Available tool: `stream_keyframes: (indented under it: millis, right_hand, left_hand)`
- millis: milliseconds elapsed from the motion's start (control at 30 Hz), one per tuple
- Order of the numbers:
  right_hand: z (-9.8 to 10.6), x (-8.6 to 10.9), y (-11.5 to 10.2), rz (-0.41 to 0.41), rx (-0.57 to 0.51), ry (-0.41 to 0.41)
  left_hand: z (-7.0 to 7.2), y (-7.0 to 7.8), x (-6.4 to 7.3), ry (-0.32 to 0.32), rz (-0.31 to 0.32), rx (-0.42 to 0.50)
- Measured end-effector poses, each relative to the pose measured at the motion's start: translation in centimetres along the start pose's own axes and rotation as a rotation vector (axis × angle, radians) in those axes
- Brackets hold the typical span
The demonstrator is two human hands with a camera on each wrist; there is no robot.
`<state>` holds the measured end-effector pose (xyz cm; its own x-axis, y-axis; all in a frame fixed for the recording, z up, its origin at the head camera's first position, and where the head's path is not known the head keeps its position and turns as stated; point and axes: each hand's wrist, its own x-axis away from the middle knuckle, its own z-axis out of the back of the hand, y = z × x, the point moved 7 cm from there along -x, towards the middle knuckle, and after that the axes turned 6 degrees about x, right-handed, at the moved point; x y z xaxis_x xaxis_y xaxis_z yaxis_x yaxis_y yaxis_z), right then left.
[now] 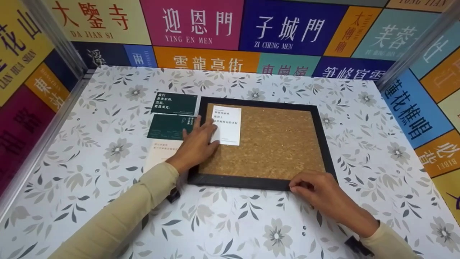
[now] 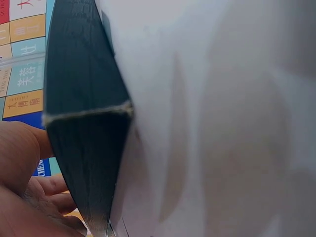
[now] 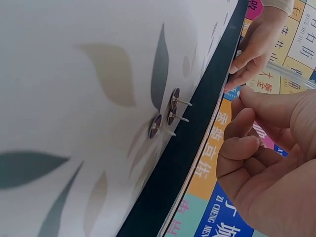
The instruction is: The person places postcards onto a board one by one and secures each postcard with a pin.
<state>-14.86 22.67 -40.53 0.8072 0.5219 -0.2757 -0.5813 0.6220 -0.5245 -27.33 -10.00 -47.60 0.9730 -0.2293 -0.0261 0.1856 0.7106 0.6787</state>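
Note:
A cork board (image 1: 276,144) with a black frame (image 1: 240,181) lies on the table, a white printed card (image 1: 228,131) on the upper left of its cork. My left hand (image 1: 197,144) lies over the frame's left rail. Its fingers are spread, the thumb and a finger touching the card's left edge. Over the frame's near right part is my right hand (image 1: 318,190), fingers curled and thumb tip against the index finger. No object shows in that pinch. Several thumbtacks (image 3: 155,127) sit point up on the table beside the frame in the right wrist view.
Left of the board lie two dark green cards, an upper one (image 1: 175,103) and a lower one (image 1: 167,126), and a pale cream card (image 1: 161,151), partly behind my left arm. A floral cloth covers the table (image 1: 233,219). Panels with lettering (image 1: 194,25) stand behind it.

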Motion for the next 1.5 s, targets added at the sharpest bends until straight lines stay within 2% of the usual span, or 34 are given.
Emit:
stream_keyframes:
  millis: [233,367,533,800,933,1133,1500]
  right_hand:
    - [-0.3,-0.5,-0.2,0.020,-0.025,0.006]
    - [-0.4,-0.8,-0.1,-0.005,-0.036,0.012]
    - [-0.3,-1.0,-0.1,-0.031,-0.009,0.038]
    - [-0.2,-1.4,-0.2,-0.035,0.010,0.051]
    - [-0.2,-1.8,-0.2,-0.028,0.000,0.048]
    - [-0.4,-2.4,0.3,-0.061,-0.029,0.024]
    - [-0.4,-3.5,1.1,-0.107,-0.070,-0.006]
  left_hand:
    - [0.6,1.1,0.6,-0.020,0.013,0.020]
    - [0.8,1.3,0.8,-0.026,0.018,0.025]
    - [0.4,0.9,0.6,-0.027,0.012,0.008]
    - [1.2,2.1,1.2,-0.055,0.032,0.021]
    - [1.0,1.9,1.1,-0.044,0.023,0.039]
    - [0.5,1.0,0.6,-0.035,0.021,0.024]
    - [1.0,1.7,1.0,-0.039,0.035,0.026]
